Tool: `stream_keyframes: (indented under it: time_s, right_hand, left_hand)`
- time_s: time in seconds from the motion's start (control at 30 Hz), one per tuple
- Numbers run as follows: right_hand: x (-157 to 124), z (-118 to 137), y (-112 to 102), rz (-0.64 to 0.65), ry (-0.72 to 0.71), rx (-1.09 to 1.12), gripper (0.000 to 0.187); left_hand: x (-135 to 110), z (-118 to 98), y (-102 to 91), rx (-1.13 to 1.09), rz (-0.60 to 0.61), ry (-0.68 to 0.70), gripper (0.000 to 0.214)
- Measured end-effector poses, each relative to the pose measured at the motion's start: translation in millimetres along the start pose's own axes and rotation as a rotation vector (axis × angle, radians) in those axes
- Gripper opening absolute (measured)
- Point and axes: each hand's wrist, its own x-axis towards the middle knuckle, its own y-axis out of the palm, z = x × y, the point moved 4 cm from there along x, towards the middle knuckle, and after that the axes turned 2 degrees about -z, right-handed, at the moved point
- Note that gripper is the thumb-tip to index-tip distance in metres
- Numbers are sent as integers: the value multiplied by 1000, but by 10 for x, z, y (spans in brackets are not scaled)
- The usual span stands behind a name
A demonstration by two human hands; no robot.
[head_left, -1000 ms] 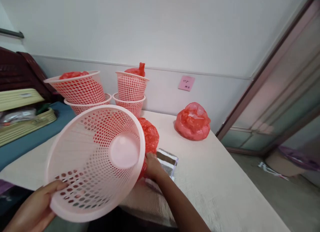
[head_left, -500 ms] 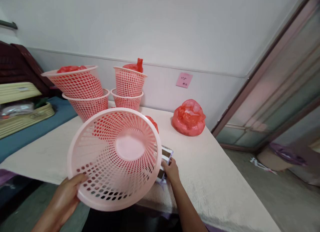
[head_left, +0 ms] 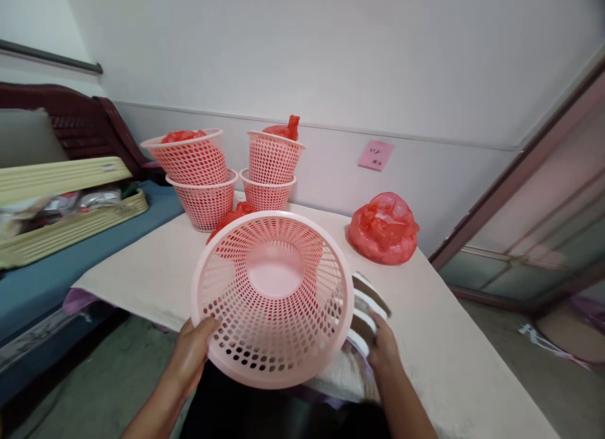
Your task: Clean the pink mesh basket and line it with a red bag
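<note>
Gripped by its near-left rim, a pink perforated plastic basket point(head_left: 276, 269) is tilted so that its open mouth faces me. My left hand point(head_left: 195, 347) is closed there, thumb over the rim. To the right of the basket, my right hand point(head_left: 384, 346) pinches a folded cloth with brown and white stripes point(head_left: 367, 308), slightly blurred. Part of the cloth is hidden behind the basket. Behind the basket lies a red plastic bag point(head_left: 231, 217), mostly covered by it.
Two stacks of pink baskets, a left one point(head_left: 201, 203) and a right one point(head_left: 269, 190), hold red bags at the back of the cream-covered table point(head_left: 142, 262). A bundled red bag point(head_left: 384, 228) sits at right. An open yellow case point(head_left: 75, 222) lies on a blue surface at left.
My view has turned left. The basket has moved right over the table, uncovering part of the red bag behind it. My right hand has moved right with the striped cloth, showing more of it.
</note>
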Motion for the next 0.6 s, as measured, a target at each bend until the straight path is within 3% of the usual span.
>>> stream_keyframes:
  time_s: [0.07,0.17,0.27,0.33,0.43,0.5,0.6]
  right_hand:
    - [-129,191,-233,-115,10,85,34]
    - [-488,576,-571,-303,-225,98,43]
    - [-963,782,-653,-299,-302,43,48]
    - [-1254,783,-505,-291,-316,-8,52]
    - [-1476,609,-17,-182,-270,-66,50]
    - [-1457,434,350,5,-160,-53,52]
    - [-1329,309,631,107,-145,-69,44]
  left_hand:
    - [-54,27,38,19,26,23,32]
    - [-139,92,97,65,57,60,30]
    - [-207,158,163,102,101,112,30]
    - [-240,193,212,121,139,144,31]
    - [-276,239,270,160,185,169,36]
    - [-293,267,279,191,204,186,41]
    - [-306,299,253,240,224,218,44]
